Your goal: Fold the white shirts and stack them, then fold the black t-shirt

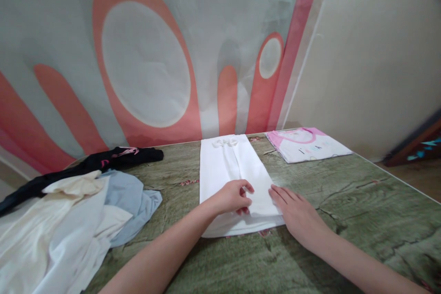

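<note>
A white garment (225, 165) lies on the table, folded into a long strip. A small bow or gathered trim shows at its far end, and its near hem lies in a separate layer. My left hand (236, 196) is over the near part of the garment, fingers curled and thumb apart from the index finger, with no cloth visible between them. On the garment's right edge rests my right hand (292, 209), its fingers stretched out flat and close together. Part of the near cloth is hidden under my left hand and wrist.
At the left is a loose heap of cream and white clothes (65, 225), with a light blue garment (127, 197) beside it and a black garment (113, 160) behind. A folded pink and white shirt (306, 145) lies at the table's (365, 206) back right. A patterned wall stands behind.
</note>
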The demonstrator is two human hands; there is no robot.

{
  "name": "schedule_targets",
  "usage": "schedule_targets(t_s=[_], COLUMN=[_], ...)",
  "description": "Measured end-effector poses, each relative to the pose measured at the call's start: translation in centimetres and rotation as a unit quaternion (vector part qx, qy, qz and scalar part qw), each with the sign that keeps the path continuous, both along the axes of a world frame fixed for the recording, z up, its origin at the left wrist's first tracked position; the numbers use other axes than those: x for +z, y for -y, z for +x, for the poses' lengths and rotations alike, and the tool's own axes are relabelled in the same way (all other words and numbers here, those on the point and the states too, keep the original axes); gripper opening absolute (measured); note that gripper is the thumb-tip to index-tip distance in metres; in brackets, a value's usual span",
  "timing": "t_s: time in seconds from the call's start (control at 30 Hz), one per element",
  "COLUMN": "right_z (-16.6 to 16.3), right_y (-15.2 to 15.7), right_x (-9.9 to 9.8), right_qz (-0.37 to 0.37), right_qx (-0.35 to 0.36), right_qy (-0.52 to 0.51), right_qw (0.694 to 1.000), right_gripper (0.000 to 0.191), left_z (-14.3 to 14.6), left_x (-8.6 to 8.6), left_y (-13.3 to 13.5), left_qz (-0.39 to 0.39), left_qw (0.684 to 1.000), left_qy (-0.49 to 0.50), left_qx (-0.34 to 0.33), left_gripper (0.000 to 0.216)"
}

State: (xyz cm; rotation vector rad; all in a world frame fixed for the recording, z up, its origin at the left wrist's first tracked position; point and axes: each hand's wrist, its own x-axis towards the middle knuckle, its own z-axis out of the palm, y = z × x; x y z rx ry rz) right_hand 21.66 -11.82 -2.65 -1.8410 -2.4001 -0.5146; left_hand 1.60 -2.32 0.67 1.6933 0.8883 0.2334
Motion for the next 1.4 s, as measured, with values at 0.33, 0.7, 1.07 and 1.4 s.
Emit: schedule_targets(t_s=[0.33,0.7,1.07,1.4], right_z=[0.2,0.5,0.8,2.6], right_y=[0.4,0.2,0.4,0.9], right_x=[0.6,-0.3,-0.1,0.5], right_qz=[-0.014,-0.016,-0.015,-0.05], right_qx=[-0.011,0.014,0.039,0.106], right_qy=[0.035,0.038,0.05,0.04], right_qw=[0.999,0.999,0.998,0.992], right_gripper=[0.048,0.051,0.053,0.061], left_z=[-0.2,-0.2,0.1,0.2], left_x=[-0.5,0.0,-1.9,-1.3], left_y=[-0.1,0.9,0.9,1.4], left_qz=[0.139,0.357,0.436,0.415], left_qw=[0.987,0.918,0.877,0.878], left_qy=[-0.068,-0.172,-0.179,-0.208], left_qx=[-0.028,-0.017,-0.096,-0.118], left_gripper=[0.032,0.035,0.059,0.066])
